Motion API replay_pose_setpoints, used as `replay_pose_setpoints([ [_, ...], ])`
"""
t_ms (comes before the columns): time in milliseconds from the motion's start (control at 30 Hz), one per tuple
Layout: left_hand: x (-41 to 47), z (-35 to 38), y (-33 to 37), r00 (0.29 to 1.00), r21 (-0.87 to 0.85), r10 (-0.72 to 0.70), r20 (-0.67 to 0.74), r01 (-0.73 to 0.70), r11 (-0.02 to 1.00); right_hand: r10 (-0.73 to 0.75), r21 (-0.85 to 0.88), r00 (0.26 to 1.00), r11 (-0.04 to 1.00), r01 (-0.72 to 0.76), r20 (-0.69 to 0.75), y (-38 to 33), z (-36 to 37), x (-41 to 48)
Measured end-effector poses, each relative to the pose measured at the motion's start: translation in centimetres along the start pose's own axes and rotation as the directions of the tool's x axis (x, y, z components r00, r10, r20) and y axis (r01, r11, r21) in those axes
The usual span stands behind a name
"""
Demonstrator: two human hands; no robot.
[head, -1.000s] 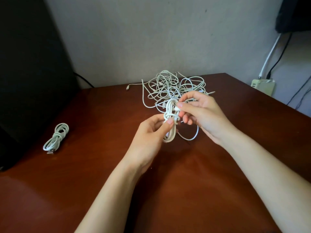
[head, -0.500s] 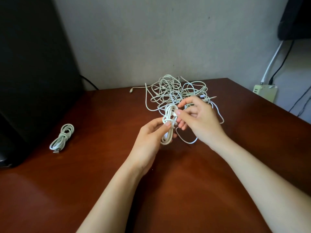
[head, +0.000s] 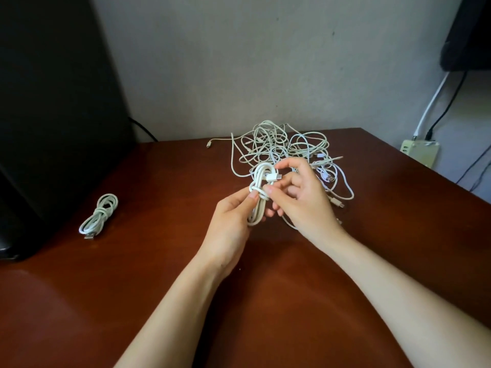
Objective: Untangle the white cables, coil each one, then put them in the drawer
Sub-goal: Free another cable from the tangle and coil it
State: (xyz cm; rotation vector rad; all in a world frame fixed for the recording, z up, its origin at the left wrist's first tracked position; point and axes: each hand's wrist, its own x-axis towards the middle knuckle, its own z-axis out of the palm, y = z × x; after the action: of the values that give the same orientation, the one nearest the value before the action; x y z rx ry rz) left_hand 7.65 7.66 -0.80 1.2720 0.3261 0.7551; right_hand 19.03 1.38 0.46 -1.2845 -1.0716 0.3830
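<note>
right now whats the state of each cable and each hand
held cable, coiled, wrapped round its middle, plug sticking out
left hand, grips the held cable
right hand, pinches the held cable
side coil, coiled, lying on the table
cable pile, tangled, on the table

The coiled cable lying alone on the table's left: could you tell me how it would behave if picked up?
The coiled cable would probably lift as one bundle, since a turn wraps its middle. It looks thin, so likely light and floppy, loops sagging. Its plug end sticks out and may dangle.
</note>
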Motion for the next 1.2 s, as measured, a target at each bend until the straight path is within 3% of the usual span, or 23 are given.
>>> replay_pose_setpoints([
  [100,0.0,0.1,0.3,0.999,-0.019,-0.029,0.023,0.029,0.999,0.021,-0.007,1.0,1.0,-0.021,-0.005,0.0,-0.4,0.4],
  [300,-0.6,0.5,0.8,0.99,0.141,-0.085,0.113,0.069,0.988,0.136,0.005,0.988,0.991,-0.136,-0.075,-0.2,-1.4,1.4],
  [500,-1.1,0.4,1.7,0.985,0.267,-0.13,0.109,0.097,0.959,0.195,-0.12,0.978,0.975,-0.185,0.077,-1.2,-1.3,2.3],
  [567,-1.5,-0.4,2.3,0.991,0.39,-0.12,0.061,0.087,0.917,0.214,-0.166,0.968,0.967,-0.191,0.131,-1.4,-0.6,2.8],
  [600,-1.6,-1.0,2.7,0.996,0.523,-0.091,0.009,0.073,0.849,0.22,-0.191,0.964,0.963,-0.19,0.152,-1.4,0.0,3.0],
  [667,-2.0,-2.3,3.5,0.991,0.789,0.023,-0.133,0.092,0.607,0.226,-0.221,0.957,0.958,-0.183,0.185,-1.3,1.7,3.6],
  [733,-2.8,-3.8,4.5,0.968,0.881,0.138,-0.211,0.127,0.456,0.234,-0.239,0.948,0.954,-0.181,0.218,-1.0,3.9,4.2],
  [867,-4.7,-6.9,6.0,0.922,0.945,0.28,-0.267,0.194,0.264,0.243,-0.253,0.927,0.952,-0.172,0.287,-0.8,9.0,5.3],
  [1033,-5.4,-11.3,7.3,0.835,0.921,0.427,-0.348,0.39,-0.013,0.248,-0.251,0.927,0.951,-0.179,0.28,0.0,15.4,6.4],
  [1200,-5.1,-14.7,6.4,0.81,0.892,0.461,-0.362,0.445,-0.082,0.303,-0.332,0.901,0.923,-0.195,0.312,1.3,18.9,6.2],
])
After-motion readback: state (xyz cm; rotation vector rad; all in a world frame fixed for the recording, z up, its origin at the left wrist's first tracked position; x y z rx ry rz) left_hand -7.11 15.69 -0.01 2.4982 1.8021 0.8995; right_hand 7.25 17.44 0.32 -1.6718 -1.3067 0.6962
